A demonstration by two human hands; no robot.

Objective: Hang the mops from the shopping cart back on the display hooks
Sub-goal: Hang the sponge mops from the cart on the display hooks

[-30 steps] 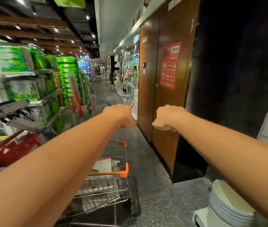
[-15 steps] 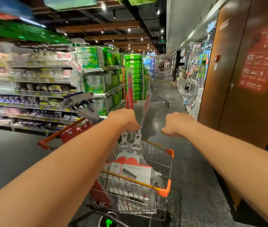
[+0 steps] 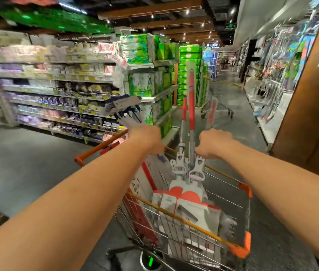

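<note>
An orange-trimmed wire shopping cart stands just in front of me. Two mops with red and grey handles rise from it, their heads in red and white packaging. More mop heads, grey and blue, stick out over the cart's far left side. My left hand and my right hand are stretched out above the cart's far rim, both curled into fists. Neither plainly holds anything. Along the right wall runs a display of hanging cleaning tools.
Shelves of packaged goods line the left side, ending in green tissue packs. A second cart stands further down the aisle. A brown wooden door is close on the right. Grey floor stretches to the left.
My view has swung left from the brown door to the aisle, bringing the cart and its mops under my outstretched fists. The fists have kept their pose.
</note>
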